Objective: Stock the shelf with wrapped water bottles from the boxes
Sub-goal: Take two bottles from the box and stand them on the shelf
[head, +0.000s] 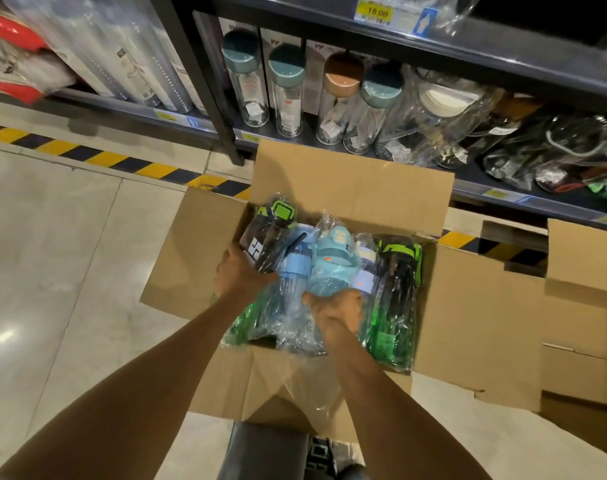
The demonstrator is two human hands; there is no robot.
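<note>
Bottles (333, 258) in slick crinkly wrap stand in the open box (350, 188), likely light and stiff; take the body, not loose film. Left hand (238, 271) grips the dark one at 10 o'clock; right hand (336, 311) holds the pale-blue one.

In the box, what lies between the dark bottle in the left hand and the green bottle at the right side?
In the head view, two wrapped bottles lie there: a light blue bottle and a teal-lidded bottle, which the right hand grips.
</note>
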